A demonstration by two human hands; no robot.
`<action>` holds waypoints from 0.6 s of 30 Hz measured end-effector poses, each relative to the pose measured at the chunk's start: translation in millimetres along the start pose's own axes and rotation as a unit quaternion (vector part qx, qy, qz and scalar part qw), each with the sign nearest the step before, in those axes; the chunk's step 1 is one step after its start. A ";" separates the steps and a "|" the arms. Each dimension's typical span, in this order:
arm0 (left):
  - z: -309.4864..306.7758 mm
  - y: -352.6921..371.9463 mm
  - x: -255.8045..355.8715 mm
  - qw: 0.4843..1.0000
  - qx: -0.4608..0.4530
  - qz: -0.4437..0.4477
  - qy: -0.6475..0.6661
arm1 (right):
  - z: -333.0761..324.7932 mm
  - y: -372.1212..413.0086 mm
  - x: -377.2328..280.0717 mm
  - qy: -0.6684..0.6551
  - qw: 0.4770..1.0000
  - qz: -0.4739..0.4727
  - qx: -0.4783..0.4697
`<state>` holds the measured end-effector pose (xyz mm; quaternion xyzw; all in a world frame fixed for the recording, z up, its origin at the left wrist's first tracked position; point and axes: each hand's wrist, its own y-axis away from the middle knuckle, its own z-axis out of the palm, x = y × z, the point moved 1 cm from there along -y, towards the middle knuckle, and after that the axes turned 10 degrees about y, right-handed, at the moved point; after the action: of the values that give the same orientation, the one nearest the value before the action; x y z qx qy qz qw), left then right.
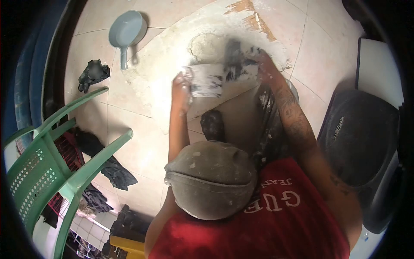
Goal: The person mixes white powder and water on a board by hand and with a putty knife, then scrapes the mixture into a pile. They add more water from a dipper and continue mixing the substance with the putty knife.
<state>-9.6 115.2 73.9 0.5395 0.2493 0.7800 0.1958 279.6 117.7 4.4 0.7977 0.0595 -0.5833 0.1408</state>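
My left hand (183, 88), dusted with white, is closed on the left end of a flat piece smeared with white and black (207, 81). At its right end is my right hand (266, 71), closed at the edge; its fingertips are blurred. A dark, blurred shape (233, 54) rises from the piece near my right hand; I cannot tell what it is. Just beyond lies a round pile of whitish powder or paste (207, 46) on a whitened sheet (161, 54) with a torn brown edge. My grey cap (211, 179) hides part of the view below.
A grey-blue pan (127, 29) and a crumpled black bag (94, 74) lie on the tiles at upper left. A green plastic chair (71, 181) stands at left, beside dark cloth (116, 170). A black case (362, 138) is at right.
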 end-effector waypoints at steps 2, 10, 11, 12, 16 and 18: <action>-13.4 -9.8 1.3 0.996 -0.019 0.044 0.070 | -16.4 17.4 -8.8 -0.217 0.975 0.014 0.049; -15.1 -27.9 3.9 0.977 0.030 0.126 0.169 | 7.9 -21.0 -57.0 0.115 0.979 0.126 0.109; -9.5 -30.7 6.6 0.972 0.054 0.143 0.180 | 10.9 -20.2 -59.3 0.179 0.974 0.039 0.131; -3.2 -28.7 4.7 0.967 0.079 0.151 0.191 | 17.6 -16.4 -61.3 0.242 0.958 -0.040 0.150; 17.5 -22.5 12.3 0.967 0.057 0.155 0.195 | 55.0 -7.6 -118.1 0.313 0.920 -0.158 0.176; 28.9 -12.2 19.4 0.972 0.056 0.155 0.168 | 67.0 -5.6 -114.1 0.337 0.884 -0.242 0.215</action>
<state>11.4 141.3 89.5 0.4433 0.2353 0.8650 -0.0029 181.3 111.3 92.9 0.9176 0.1682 -0.2938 -0.2083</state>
